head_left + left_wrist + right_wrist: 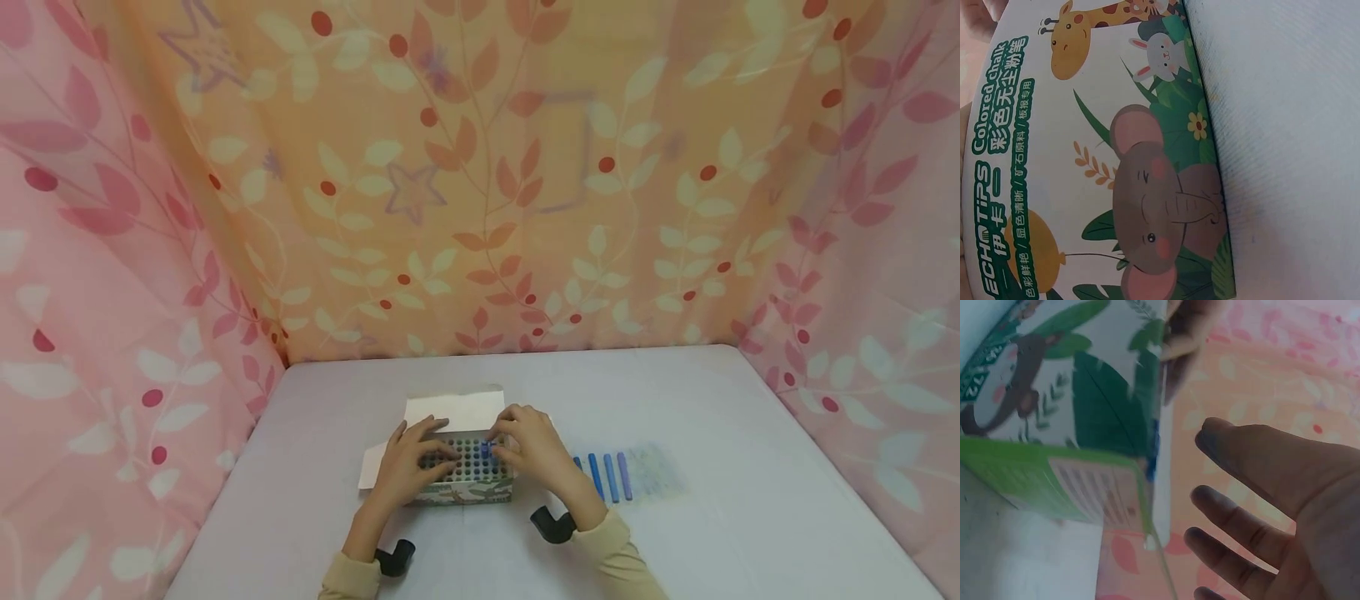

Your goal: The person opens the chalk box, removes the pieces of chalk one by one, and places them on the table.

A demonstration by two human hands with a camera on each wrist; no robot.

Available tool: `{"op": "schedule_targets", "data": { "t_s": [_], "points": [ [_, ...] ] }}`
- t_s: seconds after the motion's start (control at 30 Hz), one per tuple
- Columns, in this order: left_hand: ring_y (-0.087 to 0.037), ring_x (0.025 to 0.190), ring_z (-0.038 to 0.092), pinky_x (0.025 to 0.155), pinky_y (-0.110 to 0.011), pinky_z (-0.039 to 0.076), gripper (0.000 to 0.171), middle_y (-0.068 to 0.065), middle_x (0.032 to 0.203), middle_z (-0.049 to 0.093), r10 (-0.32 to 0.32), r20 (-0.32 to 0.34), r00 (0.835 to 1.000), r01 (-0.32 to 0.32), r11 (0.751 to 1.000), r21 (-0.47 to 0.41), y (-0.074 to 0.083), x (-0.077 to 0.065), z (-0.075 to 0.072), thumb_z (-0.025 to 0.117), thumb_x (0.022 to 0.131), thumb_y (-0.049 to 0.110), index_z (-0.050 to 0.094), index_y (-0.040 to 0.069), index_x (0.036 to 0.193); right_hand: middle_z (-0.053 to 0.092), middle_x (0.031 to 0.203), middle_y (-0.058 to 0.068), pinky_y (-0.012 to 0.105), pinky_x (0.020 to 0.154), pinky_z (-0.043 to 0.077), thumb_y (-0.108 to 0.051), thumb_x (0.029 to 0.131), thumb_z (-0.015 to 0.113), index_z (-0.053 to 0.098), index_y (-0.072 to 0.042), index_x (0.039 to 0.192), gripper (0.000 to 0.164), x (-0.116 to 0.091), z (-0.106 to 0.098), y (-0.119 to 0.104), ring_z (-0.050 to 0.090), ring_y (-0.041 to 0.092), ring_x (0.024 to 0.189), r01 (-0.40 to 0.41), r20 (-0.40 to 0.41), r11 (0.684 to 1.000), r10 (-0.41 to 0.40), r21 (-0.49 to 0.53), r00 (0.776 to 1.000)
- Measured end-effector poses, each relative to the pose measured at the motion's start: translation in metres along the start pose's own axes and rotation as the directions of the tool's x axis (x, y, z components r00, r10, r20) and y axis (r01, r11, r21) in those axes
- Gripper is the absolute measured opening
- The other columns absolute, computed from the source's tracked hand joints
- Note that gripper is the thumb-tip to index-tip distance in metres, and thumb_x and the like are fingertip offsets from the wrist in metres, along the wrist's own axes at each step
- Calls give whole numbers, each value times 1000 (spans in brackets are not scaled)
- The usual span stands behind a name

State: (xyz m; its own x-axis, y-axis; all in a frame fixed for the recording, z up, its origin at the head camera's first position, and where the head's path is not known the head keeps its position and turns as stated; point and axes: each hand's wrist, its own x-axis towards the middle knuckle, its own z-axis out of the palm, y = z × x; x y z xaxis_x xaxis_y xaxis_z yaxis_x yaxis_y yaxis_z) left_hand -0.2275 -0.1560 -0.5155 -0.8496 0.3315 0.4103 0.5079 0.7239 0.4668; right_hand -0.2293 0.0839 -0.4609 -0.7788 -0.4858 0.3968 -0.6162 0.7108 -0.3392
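Observation:
A cardboard box of colored chalk (pixel 474 493) has its lid up, with rows of chalk ends showing inside. In the left wrist view its printed face (pixel 1141 187) carries an elephant and a giraffe. My left hand (pixel 405 462) rests over the box's left side, fingers spread above the rows. Over the right side is my right hand (pixel 534 446), beside some blue chalk (pixel 487 450) that stands above the others. In the right wrist view the thumb and fingers of that hand (pixel 1272 506) are apart, with nothing visible between them.
Several blue and violet chalk sticks (pixel 611 477) lie side by side on the white table (pixel 705 533), right of the box. Past them is a smudged patch of chalk dust (pixel 658 471). Behind hangs a floral curtain (pixel 480 183) with violet drawn shapes.

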Motion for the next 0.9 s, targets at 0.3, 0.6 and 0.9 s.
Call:
{"op": "schedule_targets", "data": {
  "t_s": [0.3, 0.6, 0.9],
  "points": [
    [-28, 132, 38, 113, -57, 16, 11, 0, 132, 54, 8, -15, 1000, -8, 1000, 3, 0, -2, 0, 76, 75, 33, 72, 30, 84, 58, 105, 1, 48, 89, 46, -27, 80, 73, 71, -21, 93, 14, 3, 19, -11, 53, 23, 98, -24, 62, 993, 32, -119, 998],
    [-28, 132, 38, 112, -58, 17, 10, -1, 132, 54, 9, -19, 1000, -9, 1000, -2, 0, -1, -1, 76, 75, 33, 73, 30, 84, 58, 102, 1, 46, 87, 47, -24, 79, 73, 69, -22, 89, 11, 3, 26, -14, 55, 22, 94, -32, -28, 979, 27, -199, 999],
    [-28, 132, 38, 113, -56, 16, 10, 0, 132, 54, 5, -14, 1000, -5, 1000, -7, 0, 0, 0, 76, 76, 34, 73, 30, 84, 57, 104, 1, 45, 87, 47, -23, 80, 73, 67, -21, 87, 9, 2, 29, -14, 55, 22, 97, -54, -42, 977, 46, -206, 998]
  ]
}}
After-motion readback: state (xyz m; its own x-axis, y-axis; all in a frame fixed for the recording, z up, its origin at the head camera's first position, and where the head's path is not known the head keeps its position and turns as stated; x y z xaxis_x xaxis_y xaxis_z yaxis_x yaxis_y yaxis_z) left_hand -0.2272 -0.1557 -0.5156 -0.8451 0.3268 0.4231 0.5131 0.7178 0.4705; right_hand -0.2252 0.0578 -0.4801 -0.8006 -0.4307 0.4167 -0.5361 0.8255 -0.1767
